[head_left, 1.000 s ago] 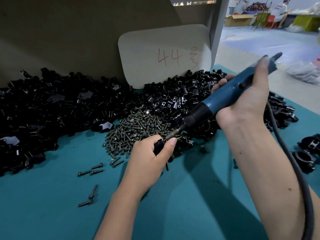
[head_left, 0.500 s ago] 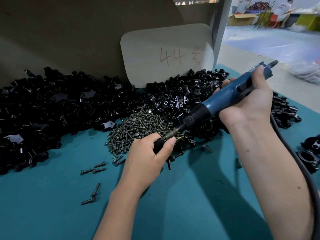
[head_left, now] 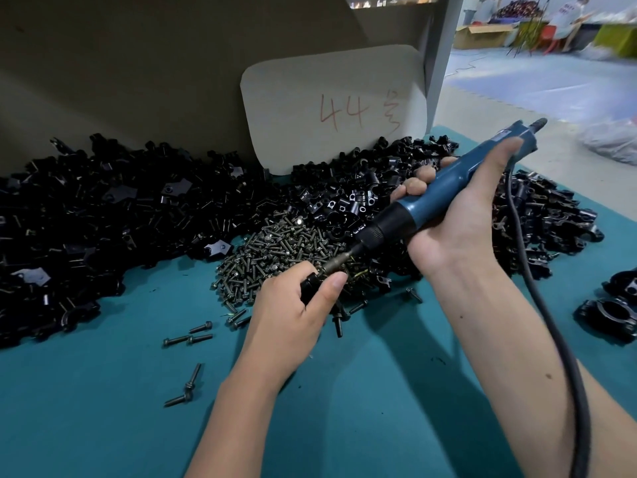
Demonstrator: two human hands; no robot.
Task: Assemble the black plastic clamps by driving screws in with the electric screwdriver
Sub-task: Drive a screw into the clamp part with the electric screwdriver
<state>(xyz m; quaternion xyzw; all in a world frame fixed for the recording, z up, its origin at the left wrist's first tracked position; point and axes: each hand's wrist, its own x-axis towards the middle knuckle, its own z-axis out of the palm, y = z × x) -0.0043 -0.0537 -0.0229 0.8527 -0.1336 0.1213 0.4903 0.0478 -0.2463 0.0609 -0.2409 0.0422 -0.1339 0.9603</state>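
So the left hand (head_left: 293,315) is pinching one black clamp (head_left: 309,284) between thumb and fingers, just at the near edge of the screw pile (head_left: 275,253). The right hand (head_left: 458,215) is wrapped around the blue screwdriver (head_left: 444,194), fingers curled over the body, thumb laid along its top toward the cord end.

The thing everything hangs on here: the screwdriver's long axis runs from upper right, down and to the left, and its bit (head_left: 336,265) lands right at the top of the clamp, between the left thumb and forefinger. The clamp sits down-left of the right-hand grip, at the far end of the tool from the cord (head_left: 537,305). The left hand is the one on the part – the right only reaches it through the bit. I can't see the screw head itself; the fingers and the bit hide it, so whether it's seated I can't tell. My guess is the next bit of work needs the tool kept in line with the screw while the left hand stops the clamp from turning.

Counts: two hands, one screwdriver, one clamp in hand. Loose screws lying clear of the heap on the green mat (head_left: 103,391) – roughly ten, including a pair (head_left: 188,339) to the left and a pair (head_left: 186,388) nearer me. The screw heap and the black clamp parts (head_left: 120,215) behind it are way too many to count. Two or so finished-looking clamps (head_left: 610,312) sit off at the right edge, well apart from the work.
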